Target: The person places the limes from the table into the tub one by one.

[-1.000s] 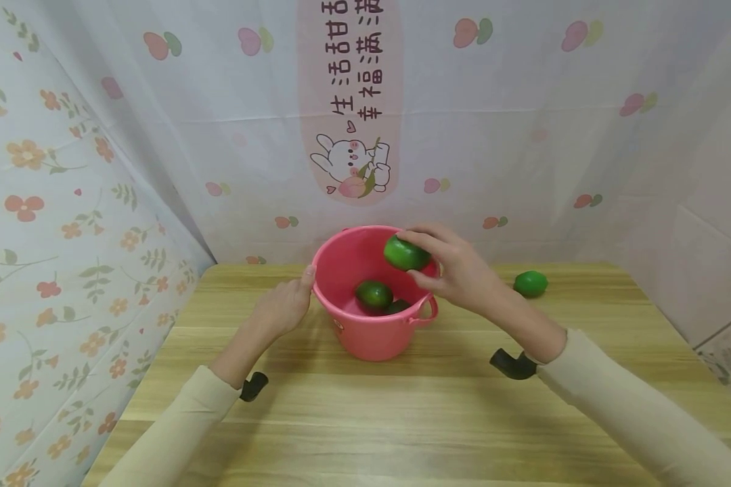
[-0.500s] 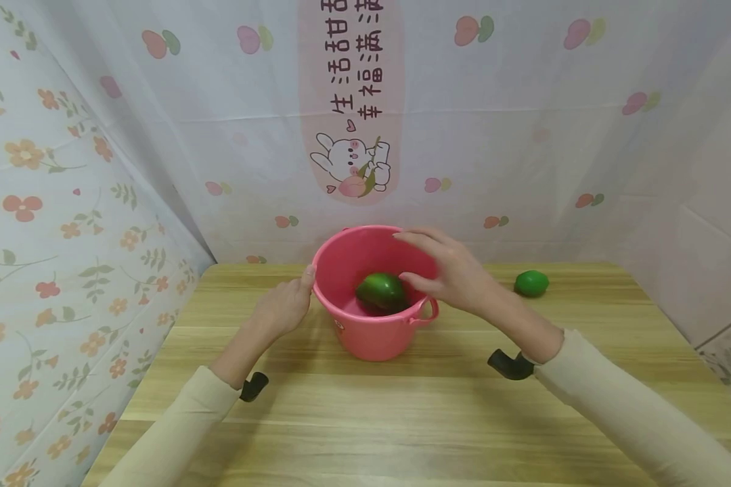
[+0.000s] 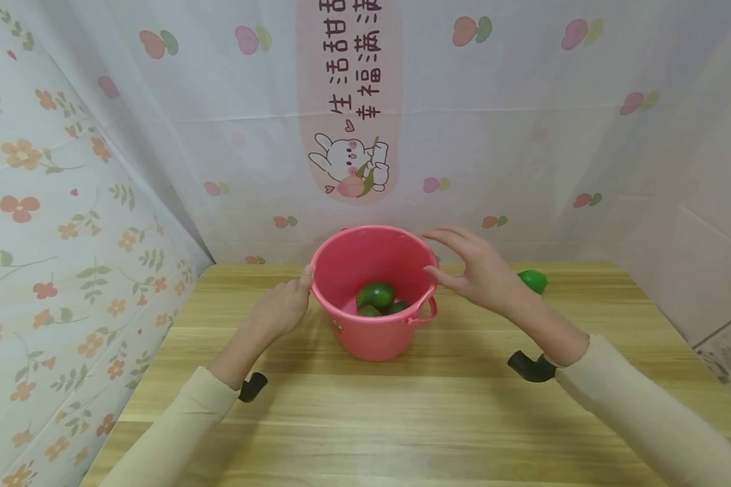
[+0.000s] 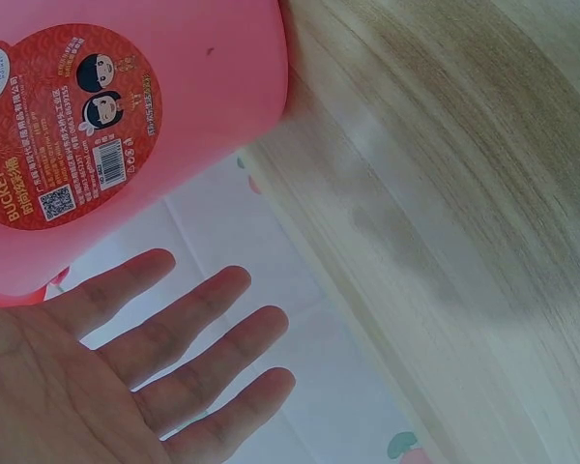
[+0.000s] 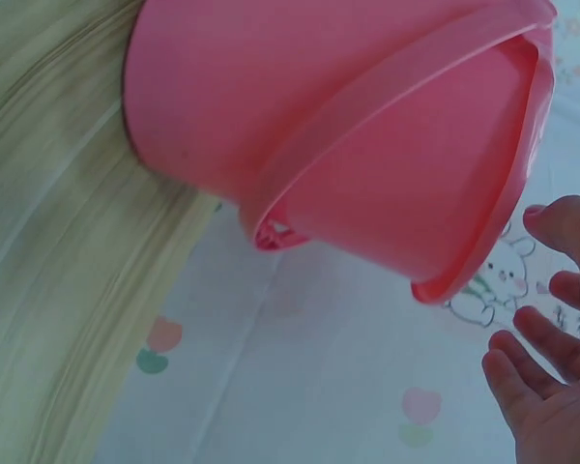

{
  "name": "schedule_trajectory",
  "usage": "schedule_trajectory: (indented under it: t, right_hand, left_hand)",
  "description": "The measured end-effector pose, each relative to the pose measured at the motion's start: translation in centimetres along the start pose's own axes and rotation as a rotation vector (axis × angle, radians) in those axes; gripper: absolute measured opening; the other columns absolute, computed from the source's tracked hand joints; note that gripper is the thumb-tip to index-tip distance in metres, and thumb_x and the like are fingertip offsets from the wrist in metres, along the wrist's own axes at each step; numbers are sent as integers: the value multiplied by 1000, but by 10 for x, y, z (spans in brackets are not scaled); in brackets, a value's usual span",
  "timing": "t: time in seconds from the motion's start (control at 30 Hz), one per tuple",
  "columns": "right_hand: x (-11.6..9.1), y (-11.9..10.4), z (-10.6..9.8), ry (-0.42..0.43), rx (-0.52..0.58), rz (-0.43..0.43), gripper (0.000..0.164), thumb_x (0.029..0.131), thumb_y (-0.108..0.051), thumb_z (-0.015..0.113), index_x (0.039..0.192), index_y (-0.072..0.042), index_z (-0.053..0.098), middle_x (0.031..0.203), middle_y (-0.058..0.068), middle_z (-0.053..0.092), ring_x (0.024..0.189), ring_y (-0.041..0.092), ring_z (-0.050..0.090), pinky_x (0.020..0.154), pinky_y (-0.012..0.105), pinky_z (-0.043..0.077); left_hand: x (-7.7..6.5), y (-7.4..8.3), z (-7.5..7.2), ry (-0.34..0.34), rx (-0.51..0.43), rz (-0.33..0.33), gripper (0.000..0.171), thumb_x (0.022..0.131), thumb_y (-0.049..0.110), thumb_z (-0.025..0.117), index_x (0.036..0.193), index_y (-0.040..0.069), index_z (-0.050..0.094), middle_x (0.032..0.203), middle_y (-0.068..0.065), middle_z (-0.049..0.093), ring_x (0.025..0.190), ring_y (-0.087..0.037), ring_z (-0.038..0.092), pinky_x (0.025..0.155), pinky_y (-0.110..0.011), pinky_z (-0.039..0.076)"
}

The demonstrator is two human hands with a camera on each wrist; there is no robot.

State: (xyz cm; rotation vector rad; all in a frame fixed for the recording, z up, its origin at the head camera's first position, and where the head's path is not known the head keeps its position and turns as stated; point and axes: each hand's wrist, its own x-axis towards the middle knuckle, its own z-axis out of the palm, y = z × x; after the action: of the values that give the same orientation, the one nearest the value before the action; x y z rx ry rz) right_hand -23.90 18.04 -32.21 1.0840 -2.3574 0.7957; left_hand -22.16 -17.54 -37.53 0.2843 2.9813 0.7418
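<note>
A pink bucket stands upright on the table. Glossy dark-green oval fruits lie at its bottom, partly hidden by the near wall. My left hand holds the bucket's left rim with the thumb over it; in the left wrist view its four fingers stretch out straight beside the wall. On the other side, my right hand is just off the right rim, fingers spread and nothing in them. Behind that forearm, a bright green lime-like fruit shows partly on the table.
The bucket's pink handle hangs down on its right side. A wooden table carries everything, with a patterned white curtain close behind its far edge. Another floral curtain hangs at the left. Black wrist mounts stick out under the sleeves.
My right hand has let a green fruit drop into the bucket and moved right, off the opening, with fingers spread. The left hand has stayed on the rim.
</note>
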Motion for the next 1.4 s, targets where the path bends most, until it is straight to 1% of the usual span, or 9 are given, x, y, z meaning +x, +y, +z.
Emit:
schedule_trajectory:
  t: [0.13,0.33,0.53,0.6,0.7,0.8,1.03,1.37,1.4]
  right_hand:
    - [-6,6,-5,9,-21,4,62,81,-5,86,138,-6,60,133,11,60,124,30,55,92,53,51]
    - [-15,14,-11,26,-37,6,61,81,-5,86,137,-5,61,133,12,60,123,32,56,92,55,50]
    - [-21,20,-15,46,-57,-3,61,80,-4,87,135,-4,61,131,13,62,120,33,58,92,56,50]
    - [-23,21,-15,50,-64,-1,61,80,-4,87,135,-4,61,131,13,62,120,34,58,92,57,49]
    - [-26,23,-17,53,-65,4,60,80,-3,86,135,-3,62,131,14,62,120,35,58,93,58,49]
    - [-29,25,-19,53,-67,9,60,80,-3,86,135,-3,62,130,15,63,120,36,58,93,59,48]
    - [-39,32,-24,40,-87,41,60,80,-3,86,135,-3,61,131,14,63,120,36,58,93,59,48]
    - [-53,42,-30,30,-106,72,60,79,-3,86,133,-3,62,127,16,63,117,38,59,90,59,49]
    - [-54,43,-31,30,-111,73,60,79,-2,86,133,-2,61,127,17,63,116,38,59,89,59,50]
  left_hand:
    - [0,-1,0,3,-3,11,96,102,63,-5,129,5,67,111,-15,69,105,-35,65,84,-58,49]
    - [0,-1,-1,-5,-11,5,95,102,64,-4,125,7,68,97,-11,66,96,-31,64,78,-54,49]
    - [0,-1,-1,-8,-5,7,94,103,63,-4,127,6,67,96,-11,66,96,-31,64,78,-54,50]
    - [0,-1,0,-5,-7,13,93,103,62,-3,128,5,66,97,-11,67,98,-32,65,81,-55,50]
    - [0,-1,0,-2,-11,21,95,103,62,-4,129,4,66,104,-13,68,103,-33,65,85,-57,49]
    - [1,-1,0,-6,-15,22,96,102,63,-5,129,4,66,105,-14,68,103,-33,65,88,-58,48]
    - [2,-1,0,-19,-14,11,98,101,65,-6,128,4,66,94,-11,66,95,-31,64,86,-56,48]
    - [1,-1,0,-14,-5,6,98,101,64,-6,126,4,67,99,-12,68,99,-32,65,84,-56,49]
    - [1,-1,0,-10,-5,8,97,102,64,-6,126,4,67,102,-13,68,100,-32,65,85,-57,49]
